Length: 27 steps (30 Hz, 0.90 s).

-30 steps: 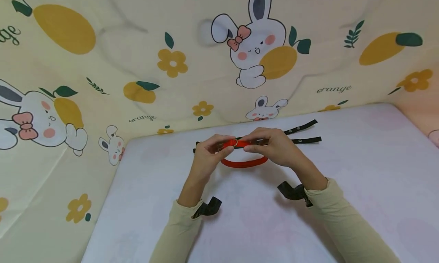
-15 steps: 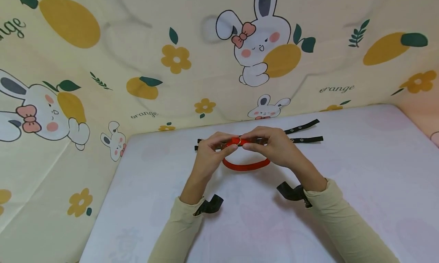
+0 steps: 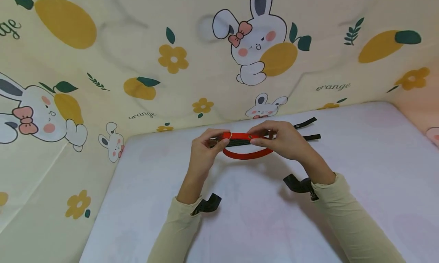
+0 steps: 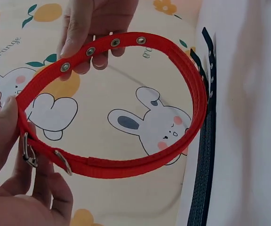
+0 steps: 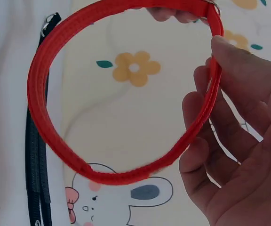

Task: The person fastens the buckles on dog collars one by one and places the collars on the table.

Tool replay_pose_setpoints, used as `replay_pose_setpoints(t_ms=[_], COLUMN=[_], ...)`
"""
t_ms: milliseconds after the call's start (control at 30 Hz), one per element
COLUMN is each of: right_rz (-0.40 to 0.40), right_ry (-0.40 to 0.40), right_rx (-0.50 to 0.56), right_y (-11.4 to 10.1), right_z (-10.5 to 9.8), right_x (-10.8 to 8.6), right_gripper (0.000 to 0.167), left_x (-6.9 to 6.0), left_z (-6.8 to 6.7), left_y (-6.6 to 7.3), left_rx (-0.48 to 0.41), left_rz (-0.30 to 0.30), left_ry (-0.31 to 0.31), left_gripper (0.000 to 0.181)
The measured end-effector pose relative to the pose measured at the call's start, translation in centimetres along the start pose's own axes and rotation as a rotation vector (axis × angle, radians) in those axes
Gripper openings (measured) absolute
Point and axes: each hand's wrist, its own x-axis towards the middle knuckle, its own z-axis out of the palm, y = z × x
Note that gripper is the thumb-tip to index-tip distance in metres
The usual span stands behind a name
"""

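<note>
You have both hands on one red collar point(image 4: 126, 170). Your left hand point(image 3: 202, 150) pinches one part of it, and your right hand point(image 3: 286, 143) pinches another part. Your hands are a little way apart, with a short bit of red band stretched between them. The rest of the collar makes a big round loop. It is up over the far part of the white table point(image 3: 247, 217), close to the wall.

By your left hand there is a shiny buckle point(image 4: 30, 161), and just beside it is a metal ring point(image 4: 63, 162). Little holes with metal rims point(image 4: 115, 42) go along the band by your right hand. I cannot tell if the band's end goes through the buckle, because your fingers hide that spot.

Two black straps point(image 4: 204, 155) lie side by side on the table, behind the red collar. Their ends poke out past your right hand, and one strap has silver metal at its tip. The wall is covered by a pale yellow cloth point(image 3: 219, 80) with bunnies, yellow fruit and flowers on it. You wear light tan sleeves point(image 3: 356, 217), and a black band point(image 3: 297, 184) sticks out by each wrist.
</note>
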Motion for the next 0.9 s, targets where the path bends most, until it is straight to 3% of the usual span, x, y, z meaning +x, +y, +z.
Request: replay_pose_setpoints(t_ms=[533, 900], right_rz=[-0.077, -0.067], right_ry=[0.053, 0.030], right_rx=[-0.003, 0.023], right_y=[-0.8, -1.3], right_z=[0.9, 1.6], right_x=[-0.3, -0.3], right_gripper=[0.022, 0.024], left_x=[-0.2, -0.3], left_z=[0.5, 0.7], left_y=[0.2, 0.1], left_rx=[-0.012, -0.020], left_rz=[-0.030, -0.060], left_ry=[-0.038, -0.049], left_gripper=[0.027, 0.026])
